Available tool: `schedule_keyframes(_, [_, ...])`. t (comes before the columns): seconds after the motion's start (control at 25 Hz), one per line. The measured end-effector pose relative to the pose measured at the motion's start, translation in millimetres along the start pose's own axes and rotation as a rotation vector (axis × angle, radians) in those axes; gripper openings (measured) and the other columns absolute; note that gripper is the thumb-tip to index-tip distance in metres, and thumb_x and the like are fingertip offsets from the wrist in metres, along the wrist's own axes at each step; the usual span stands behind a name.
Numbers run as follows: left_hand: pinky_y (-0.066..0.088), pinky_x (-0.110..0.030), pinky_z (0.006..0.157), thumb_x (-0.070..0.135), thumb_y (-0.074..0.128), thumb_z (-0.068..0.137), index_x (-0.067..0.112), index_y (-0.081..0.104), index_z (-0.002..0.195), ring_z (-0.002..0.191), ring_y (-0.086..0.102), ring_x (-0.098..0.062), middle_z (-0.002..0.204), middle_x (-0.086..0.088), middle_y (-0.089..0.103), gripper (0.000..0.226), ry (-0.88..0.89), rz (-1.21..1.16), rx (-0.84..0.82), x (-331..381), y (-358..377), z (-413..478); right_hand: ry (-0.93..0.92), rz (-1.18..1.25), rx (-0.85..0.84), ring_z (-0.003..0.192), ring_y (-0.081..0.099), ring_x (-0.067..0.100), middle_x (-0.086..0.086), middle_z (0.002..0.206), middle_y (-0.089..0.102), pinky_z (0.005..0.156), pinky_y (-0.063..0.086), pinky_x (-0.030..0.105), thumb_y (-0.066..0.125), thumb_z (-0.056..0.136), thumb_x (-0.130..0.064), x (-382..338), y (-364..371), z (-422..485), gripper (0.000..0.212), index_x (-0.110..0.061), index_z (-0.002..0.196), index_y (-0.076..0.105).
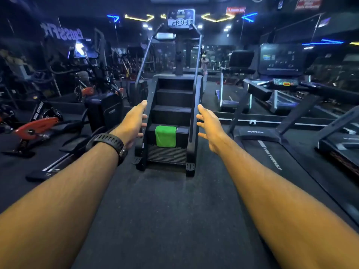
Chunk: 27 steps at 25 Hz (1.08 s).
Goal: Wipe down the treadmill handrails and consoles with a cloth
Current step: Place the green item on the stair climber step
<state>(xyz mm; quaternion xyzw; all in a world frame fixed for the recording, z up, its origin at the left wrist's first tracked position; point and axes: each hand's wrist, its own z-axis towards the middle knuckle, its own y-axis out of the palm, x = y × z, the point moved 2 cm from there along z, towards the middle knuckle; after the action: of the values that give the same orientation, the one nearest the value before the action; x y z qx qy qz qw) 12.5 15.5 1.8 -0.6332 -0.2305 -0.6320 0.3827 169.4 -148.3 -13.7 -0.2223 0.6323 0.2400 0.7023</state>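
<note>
A green cloth (165, 136) lies draped over the lowest step of a black stair-climber machine (172, 101) straight ahead. Its console (181, 18) sits high at the top, with two long handrails (198, 74) running down either side. My left hand (134, 123), with a black watch on the wrist, is stretched forward to the left of the steps, fingers spread and holding nothing. My right hand (208, 127) reaches forward to the right of the steps, also spread and empty. Both hands are apart from the cloth.
A treadmill (272, 152) stands at the right with its console screen (281, 59) behind. Another treadmill (231, 90) lies further back. Exercise bikes (37, 129) crowd the left. Dark rubber floor (165, 210) stretches between me and the machine.
</note>
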Motion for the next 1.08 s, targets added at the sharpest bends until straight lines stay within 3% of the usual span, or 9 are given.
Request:
schedule_keyframes(0.24, [0.043,-0.041,0.090,0.057,0.032,0.101,0.025,0.042,0.145,0.115,0.054,-0.019,0.132,0.000,0.053,0.055,-0.091,0.017,-0.019,-51.7,29.8,130.6,0.083,-0.001,-0.048,0.122,0.049,0.018,0.000,0.143,0.049,0.106,0.042,0.045,0.043,0.104,-0.049,62.0,30.4,135.2,0.051,-0.022,0.147,0.042])
schedule_keyframes(0.52, [0.042,-0.041,0.090,0.055,0.033,0.102,0.024,0.043,0.144,0.113,0.053,-0.020,0.132,-0.001,0.052,0.053,-0.164,0.038,0.001,-73.8,55.3,319.3,0.184,0.011,-0.076,0.135,0.045,0.020,0.001,0.148,0.048,0.111,0.039,0.050,0.043,0.103,-0.049,106.6,64.0,330.2,0.056,-0.020,0.151,0.038])
schedule_keyframes(0.72, [0.041,-0.043,0.095,0.053,0.035,0.102,0.023,0.042,0.144,0.114,0.051,-0.020,0.135,-0.001,0.051,0.052,-0.233,0.042,-0.034,-133.5,74.8,460.4,0.228,-0.015,-0.079,0.132,0.046,0.020,0.000,0.146,0.049,0.107,0.039,0.044,0.044,0.104,-0.048,157.2,93.6,466.6,0.052,-0.021,0.149,0.040])
schedule_keyframes(0.92, [0.040,-0.042,0.095,0.048,0.036,0.103,0.029,0.047,0.128,0.113,0.050,-0.019,0.131,0.001,0.051,0.033,-0.251,0.049,-0.085,-191.0,87.5,617.4,0.262,-0.045,-0.051,0.132,0.046,0.020,0.001,0.147,0.047,0.107,0.040,0.044,0.045,0.104,-0.046,215.5,133.9,618.5,0.053,-0.020,0.150,0.040])
schedule_keyframes(1.08, [0.041,-0.036,0.087,0.043,0.044,0.102,0.028,0.052,0.121,0.113,0.052,-0.019,0.130,0.000,0.055,0.025,-0.254,0.139,-0.113,-230.2,99.9,752.7,0.298,-0.097,-0.024,0.134,0.047,0.021,0.004,0.151,0.045,0.109,0.041,0.040,0.051,0.104,-0.031,255.9,163.3,743.4,0.053,-0.017,0.152,0.037])
